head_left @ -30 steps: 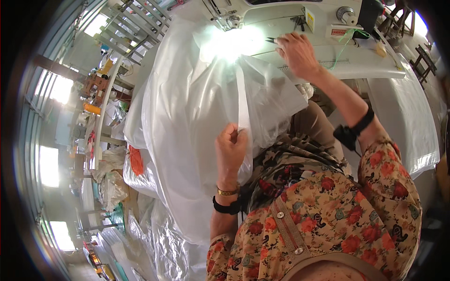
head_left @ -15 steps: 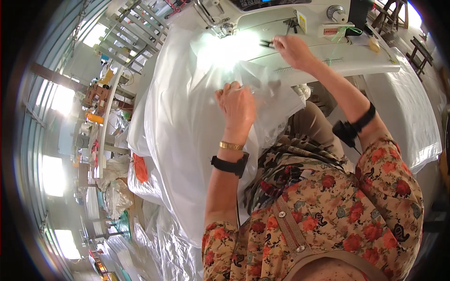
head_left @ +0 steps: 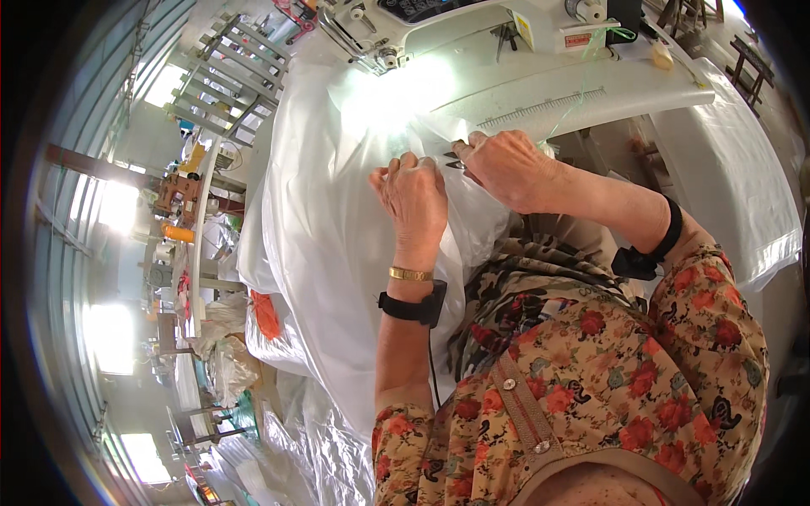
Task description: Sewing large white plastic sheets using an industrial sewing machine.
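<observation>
White translucent plastic sheeting (head_left: 325,219) spreads over the front of a sewing machine (head_left: 553,38) and hangs down on my left. My left hand (head_left: 415,202) is closed on a gathered fold of it, just in front of the brightly lit needle area. Close by on the right, my right hand (head_left: 519,173) is closed round a pair of small dark thread snips (head_left: 454,160). Their tips point at the sheeting near my left fingers. Whether the blades touch the sheeting I cannot tell. The lamp's glare hides the stitching spot.
Small dark tools (head_left: 504,35) lie on the machine bed at the back. A green thread (head_left: 582,80) trails over its front edge. Folded white sheeting (head_left: 751,194) lies to the right. Shelving with an orange spool (head_left: 177,233) and a wooden pallet (head_left: 228,72) stand at the left.
My right hand has come down and toward me with the snips, from the machine bed to beside my left hand. My left hand still grips the sheeting; the view has shifted slightly.
</observation>
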A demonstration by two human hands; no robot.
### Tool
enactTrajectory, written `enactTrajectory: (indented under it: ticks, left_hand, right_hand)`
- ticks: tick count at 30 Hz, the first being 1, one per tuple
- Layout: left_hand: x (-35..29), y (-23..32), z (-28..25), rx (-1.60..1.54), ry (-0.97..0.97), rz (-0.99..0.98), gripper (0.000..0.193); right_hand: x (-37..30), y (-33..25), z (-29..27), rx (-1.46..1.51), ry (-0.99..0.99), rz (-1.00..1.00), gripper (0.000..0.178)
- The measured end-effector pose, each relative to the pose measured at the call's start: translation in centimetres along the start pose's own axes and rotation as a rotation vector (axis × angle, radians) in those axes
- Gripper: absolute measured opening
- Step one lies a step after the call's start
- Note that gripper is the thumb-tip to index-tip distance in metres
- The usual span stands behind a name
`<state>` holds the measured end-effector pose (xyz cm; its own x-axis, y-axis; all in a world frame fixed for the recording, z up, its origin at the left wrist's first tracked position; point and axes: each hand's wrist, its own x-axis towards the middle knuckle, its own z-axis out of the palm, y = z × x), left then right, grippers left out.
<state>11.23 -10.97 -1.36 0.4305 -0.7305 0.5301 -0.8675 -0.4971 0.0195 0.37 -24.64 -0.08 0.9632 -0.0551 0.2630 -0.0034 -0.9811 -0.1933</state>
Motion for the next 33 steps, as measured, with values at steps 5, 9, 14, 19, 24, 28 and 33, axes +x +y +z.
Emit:
enactTrajectory:
  ticks: [5, 9, 14, 19, 24, 28, 33]
  left_hand:
    - [-0.1, 0.1, 0.2, -0.008, 0.021, 0.009, 0.007]
    - [-0.1, -0.3, 0.2, -0.015, 0.052, -0.012, 0.007]
    - [0.0, -0.1, 0.2, -0.015, 0.033, -0.006, 0.006]
    - [-0.1, 0.2, -0.1, -0.028, 0.069, 0.020, 0.005]
    - [-0.1, 0.4, -0.3, 0.015, 0.071, 0.002, 0.003]
    - [-0.8, -0.2, 0.0, -0.007, 0.100, 0.003, 0.003]
    - [-2.9, 1.0, -1.8, -0.261, 0.141, 0.022, 0.002]
  right_hand:
    - [0.1, -0.2, 0.4, 0.010, 0.117, -0.057, 0.018]
    - [-0.6, -1.0, -1.3, 0.016, 0.131, -0.068, 0.014]
    - [0.3, -0.4, -0.4, -0.029, 0.088, -0.073, 0.009]
    - [1.7, -0.1, -0.5, -0.034, 0.038, -0.146, 0.018]
    - [2.8, 0.4, 0.9, -0.028, 0.045, -0.162, 0.016]
    - [2.6, 0.7, 1.6, -0.054, 0.057, -0.140, 0.025]
    - [2.4, 2.9, 1.4, -0.122, 0.193, 0.094, 0.029]
